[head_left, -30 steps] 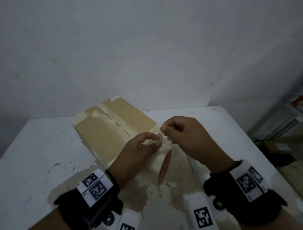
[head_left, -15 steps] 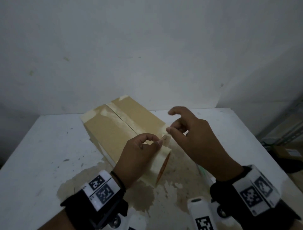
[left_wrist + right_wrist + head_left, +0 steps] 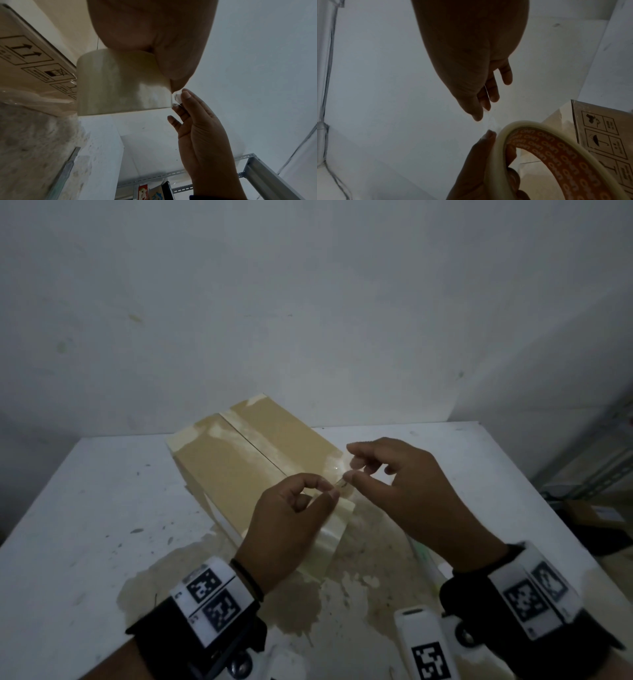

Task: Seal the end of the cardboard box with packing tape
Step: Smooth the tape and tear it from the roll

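A brown cardboard box (image 3: 246, 470) lies on the white table (image 3: 85, 525), old tape along its top seam. My left hand (image 3: 329, 487) grips a roll of clear packing tape (image 3: 330, 542) that stands on edge at the box's near right corner. In the left wrist view the roll (image 3: 123, 86) sits under my palm. Its orange core (image 3: 556, 155) shows in the right wrist view. My right hand (image 3: 351, 470) is at the top of the roll, thumb and fingers pinching the loose tape end (image 3: 177, 98). That clear end (image 3: 490, 120) is barely lifted.
A brownish stained patch (image 3: 274, 594) covers the table near me. A thin pale strip (image 3: 421, 553) lies on the table under my right forearm. Metal shelving (image 3: 589, 460) stands off the table's right edge. A grey wall is close behind the box.
My right hand's fingers, spread half a second ago, have closed on the tape end at the roll's top. My left hand keeps its hold on the roll.
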`<act>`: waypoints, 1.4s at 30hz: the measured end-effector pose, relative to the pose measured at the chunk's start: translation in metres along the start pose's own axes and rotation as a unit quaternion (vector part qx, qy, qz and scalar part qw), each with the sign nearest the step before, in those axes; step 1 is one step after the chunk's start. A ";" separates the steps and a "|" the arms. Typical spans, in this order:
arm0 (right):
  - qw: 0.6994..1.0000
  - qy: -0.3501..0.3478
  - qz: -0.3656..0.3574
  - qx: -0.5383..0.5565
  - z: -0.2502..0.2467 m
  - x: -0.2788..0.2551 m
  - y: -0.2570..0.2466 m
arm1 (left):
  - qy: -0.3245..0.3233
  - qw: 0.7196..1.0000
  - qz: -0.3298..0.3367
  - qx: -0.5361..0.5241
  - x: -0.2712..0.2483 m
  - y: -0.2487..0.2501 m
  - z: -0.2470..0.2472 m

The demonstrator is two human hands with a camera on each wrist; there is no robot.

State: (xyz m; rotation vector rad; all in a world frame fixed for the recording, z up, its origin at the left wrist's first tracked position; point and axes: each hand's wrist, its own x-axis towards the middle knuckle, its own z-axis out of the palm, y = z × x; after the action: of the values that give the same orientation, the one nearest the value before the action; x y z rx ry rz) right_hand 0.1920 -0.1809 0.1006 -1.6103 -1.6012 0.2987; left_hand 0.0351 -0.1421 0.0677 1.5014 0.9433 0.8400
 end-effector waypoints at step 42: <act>0.996 -0.052 0.060 0.042 -0.002 0.002 0.002 | -0.012 0.998 0.048 0.043 -0.002 -0.008 -0.004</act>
State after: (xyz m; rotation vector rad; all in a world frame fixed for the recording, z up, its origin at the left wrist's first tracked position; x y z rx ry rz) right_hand 0.1951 -0.1798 0.1007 -1.6527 -1.5510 0.5147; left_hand 0.0300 -0.1423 0.0601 1.6385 0.9057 0.8571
